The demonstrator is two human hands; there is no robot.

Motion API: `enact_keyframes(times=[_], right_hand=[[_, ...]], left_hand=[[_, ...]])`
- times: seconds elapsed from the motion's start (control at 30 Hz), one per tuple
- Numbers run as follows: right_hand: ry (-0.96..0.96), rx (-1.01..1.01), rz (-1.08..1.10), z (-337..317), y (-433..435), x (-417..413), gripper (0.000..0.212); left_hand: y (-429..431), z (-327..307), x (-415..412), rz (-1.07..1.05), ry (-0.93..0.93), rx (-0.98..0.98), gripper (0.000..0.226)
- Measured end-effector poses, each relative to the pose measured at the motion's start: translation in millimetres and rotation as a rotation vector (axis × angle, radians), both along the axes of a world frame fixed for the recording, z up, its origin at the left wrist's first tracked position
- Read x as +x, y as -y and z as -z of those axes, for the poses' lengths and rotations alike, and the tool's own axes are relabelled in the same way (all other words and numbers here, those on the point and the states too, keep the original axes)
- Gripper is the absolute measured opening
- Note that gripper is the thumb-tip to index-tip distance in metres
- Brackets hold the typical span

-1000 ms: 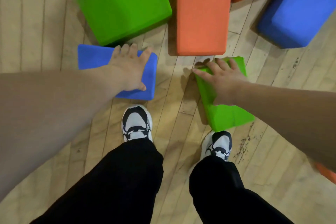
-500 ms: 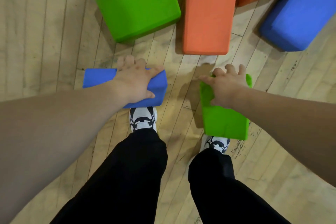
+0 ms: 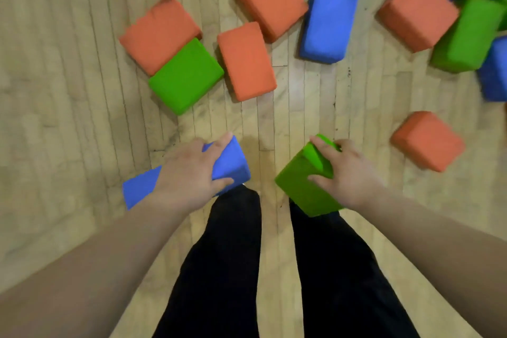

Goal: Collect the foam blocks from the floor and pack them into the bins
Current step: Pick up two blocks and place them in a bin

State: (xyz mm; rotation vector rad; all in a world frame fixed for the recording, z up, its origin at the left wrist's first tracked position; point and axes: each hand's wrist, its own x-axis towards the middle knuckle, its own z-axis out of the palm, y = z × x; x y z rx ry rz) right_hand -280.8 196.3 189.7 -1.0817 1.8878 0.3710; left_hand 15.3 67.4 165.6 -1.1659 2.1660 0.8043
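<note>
I am gripping a blue foam block with my left hand, a green foam block with my right hand — both probably light and soft, fingers curling over the block edges.

pale wooden plank floor underfoot; black trousers cover both legs

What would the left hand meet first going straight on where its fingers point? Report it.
Probably the near corner of the orange block lying nearest ahead, with bare floor before it. The left hand, gripping the blue block, may be higher than the floor, so it could pass over.
</note>
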Motion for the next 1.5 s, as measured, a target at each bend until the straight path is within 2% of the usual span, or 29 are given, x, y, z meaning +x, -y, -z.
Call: enact_keyframes(times=[0.13,0.23,0.43,0.6,0.87,1.1,1.3,1.5], right_hand=[[-0.053,-0.109,0.251,-113.3,-53.3,8.9,0.087],[-0.082,-0.158,0.447,-173.2,-102.3,29.5,0.084],[-0.111,-0.215,0.806,-236.1,-209.6,82.2,0.083],[-0.199,-0.243,1.002,-266.5,-315.1,123.8,0.083],[-0.348,-0.324,1.389,-298.8,-555.7,231.2,0.084],[-0.553,-0.217,1.869,-354.1,-787.4,372.2,0.086],[-0.677,-0.155,2.228,-390.0,-905.5,470.1,0.088],[-0.788,-0.143,2.503,-398.9,-985.9,501.9,0.088]], left_hand=[[10.0,-105.6,-35.1,0.25,-0.037,-0.054,0.095],[1.5,-165.4,-61.9,0.422,-0.082,-0.08,0.095],[-60.9,-237.9,-104.7,0.643,-0.174,-0.126,0.097],[-154.9,-280.4,-130.4,0.824,-0.215,-0.118,0.096],[-400.9,-320.6,-127.6,1.121,-0.308,-0.107,0.093],[-676.3,-360.9,-92.8,1.421,-0.407,0.101,0.094],[-881.0,-405.8,-77.5,1.797,-0.505,0.237,0.097],[-1037.6,-420.7,-83.4,1.959,-0.524,0.376,0.104]])
